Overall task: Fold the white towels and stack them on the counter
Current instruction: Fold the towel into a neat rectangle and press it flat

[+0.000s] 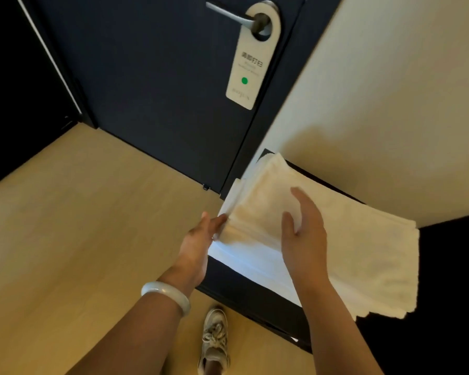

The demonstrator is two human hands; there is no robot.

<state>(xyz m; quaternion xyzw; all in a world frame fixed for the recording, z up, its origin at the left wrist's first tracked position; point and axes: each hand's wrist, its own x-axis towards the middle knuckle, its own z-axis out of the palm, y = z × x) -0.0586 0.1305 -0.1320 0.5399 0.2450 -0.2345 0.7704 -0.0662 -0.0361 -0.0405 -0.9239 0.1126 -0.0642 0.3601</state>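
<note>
A stack of folded white towels [363, 239] lies on a dark counter [244, 290] against the cream wall. My left hand [201, 239], with a pale bangle on its wrist, touches the stack's left edge with straight fingers. My right hand [303, 228] rests flat on top of the stack near its front left corner, fingers relaxed. The top towel is folded into a long rectangle that overhangs the counter at the right. A flatter white layer [255, 263] shows under the stack at the front.
A dark door [152, 85] with a metal handle [228, 14] and a white hanger tag [251, 58] stands just behind the counter. Light wooden floor [73, 226] spreads to the left. My shoe [214, 339] stands by the counter's front edge.
</note>
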